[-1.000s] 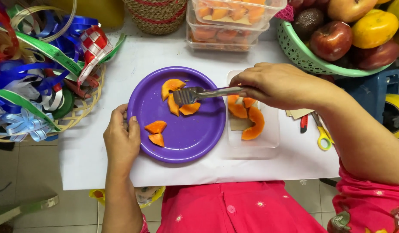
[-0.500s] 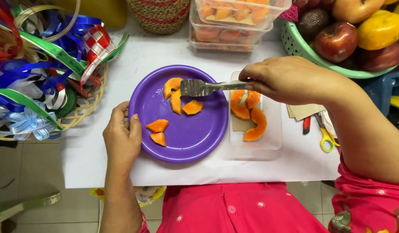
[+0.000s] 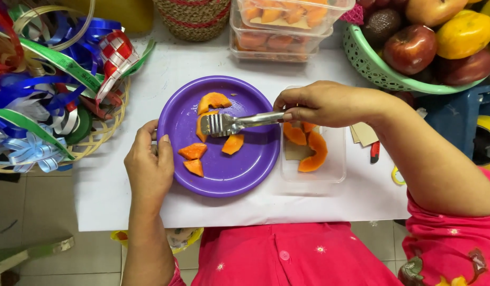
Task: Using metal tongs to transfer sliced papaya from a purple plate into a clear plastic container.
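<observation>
A purple plate [image 3: 245, 175] lies on the white table and carries several orange papaya pieces [image 3: 192, 151]. My left hand [image 3: 148, 168] rests on the plate's left rim, steadying it. My right hand [image 3: 324, 103] holds metal tongs [image 3: 231, 123] whose toothed ends hover over a papaya slice [image 3: 213, 100] in the upper middle of the plate. Just right of the plate sits a clear plastic box [image 3: 329, 169] with a few curved papaya slices [image 3: 312, 151] in it, partly under my right hand.
A wicker basket of coloured ribbons [image 3: 49, 85] fills the left side. Stacked clear boxes of cut papaya [image 3: 279, 26] stand at the back. A green basket [image 3: 372, 66] with apples and oranges is at the top right. Scissors [image 3: 375, 151] lie by my right forearm.
The tongs have moved left and down over the plate's centre. One papaya piece now lies lower on the plate, beside the two at the left.
</observation>
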